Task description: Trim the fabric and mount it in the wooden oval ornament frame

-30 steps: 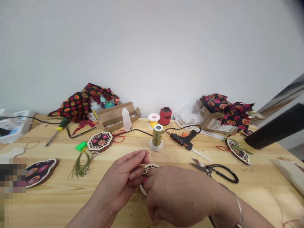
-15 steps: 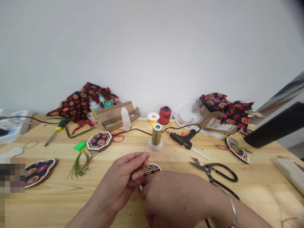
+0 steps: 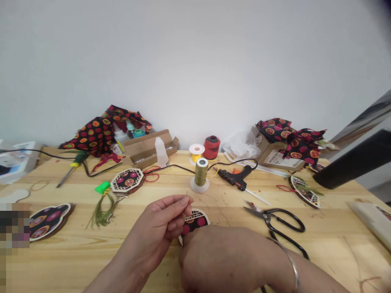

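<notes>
My left hand [image 3: 166,221] is closed in a pinch, with a fine strand of thread [image 3: 187,194] poking up just above its thumb and fingertip. My right hand [image 3: 221,260], a silver bangle at its wrist, is curled with its back toward me. What its fingers hold is hidden. Behind both hands lies a round ornament [image 3: 198,220] with a pale lattice edge and dark flowered cloth; its lower part is covered by the right hand. A spool of olive thread [image 3: 201,173] stands on a white base beyond them.
Black-handled scissors [image 3: 267,217] lie at the right, below a glue gun [image 3: 236,179]. An octagonal ornament [image 3: 127,181], a green tassel [image 3: 102,211] and a screwdriver [image 3: 71,169] lie left. Yellow [image 3: 196,152] and red [image 3: 211,147] spools stand at the back. A black cylinder [image 3: 351,158] juts in from the right.
My right hand has shifted down and slightly left, baring more of the round ornament. The left hand keeps its pinch in nearly the same place.
</notes>
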Motion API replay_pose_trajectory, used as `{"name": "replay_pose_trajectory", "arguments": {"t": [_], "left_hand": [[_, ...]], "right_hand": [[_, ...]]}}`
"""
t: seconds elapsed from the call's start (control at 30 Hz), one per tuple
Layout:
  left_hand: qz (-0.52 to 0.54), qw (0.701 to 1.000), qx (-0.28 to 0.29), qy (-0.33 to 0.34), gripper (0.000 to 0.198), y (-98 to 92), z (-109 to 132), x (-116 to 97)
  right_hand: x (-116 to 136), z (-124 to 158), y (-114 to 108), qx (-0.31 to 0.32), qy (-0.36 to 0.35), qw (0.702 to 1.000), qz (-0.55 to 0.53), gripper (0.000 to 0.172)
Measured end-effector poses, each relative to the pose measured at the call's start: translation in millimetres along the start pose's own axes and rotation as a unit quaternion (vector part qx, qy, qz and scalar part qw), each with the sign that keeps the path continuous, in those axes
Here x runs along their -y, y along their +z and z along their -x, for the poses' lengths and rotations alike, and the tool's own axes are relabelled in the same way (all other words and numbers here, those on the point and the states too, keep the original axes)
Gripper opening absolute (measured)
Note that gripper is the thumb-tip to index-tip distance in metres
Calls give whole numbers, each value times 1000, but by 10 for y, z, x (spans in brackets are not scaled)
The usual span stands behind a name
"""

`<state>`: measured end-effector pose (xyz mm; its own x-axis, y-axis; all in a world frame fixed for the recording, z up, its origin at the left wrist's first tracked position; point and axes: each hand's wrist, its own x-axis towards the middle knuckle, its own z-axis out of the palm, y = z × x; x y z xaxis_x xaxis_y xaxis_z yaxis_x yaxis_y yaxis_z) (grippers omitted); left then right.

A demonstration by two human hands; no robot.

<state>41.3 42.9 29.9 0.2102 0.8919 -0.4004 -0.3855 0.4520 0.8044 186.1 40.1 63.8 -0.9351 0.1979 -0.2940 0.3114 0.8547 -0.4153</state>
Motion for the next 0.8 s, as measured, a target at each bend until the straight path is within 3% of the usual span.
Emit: {"name": "replay_pose_trajectory", "arguments": {"t": [0.27, 0.6, 0.8], "left_hand": [[-30, 999, -20, 7, 14, -9, 10, 6], [7, 1000, -3, 13, 10, -15, -10, 27], [23, 999, -21, 21, 15, -44, -8, -23]], "right_hand": [[54, -52, -94, 115, -26, 989, 84, 16], [69, -52, -72, 108, -7, 991, 83, 14], [63, -72, 113, 48, 9, 998, 50, 18]]}}
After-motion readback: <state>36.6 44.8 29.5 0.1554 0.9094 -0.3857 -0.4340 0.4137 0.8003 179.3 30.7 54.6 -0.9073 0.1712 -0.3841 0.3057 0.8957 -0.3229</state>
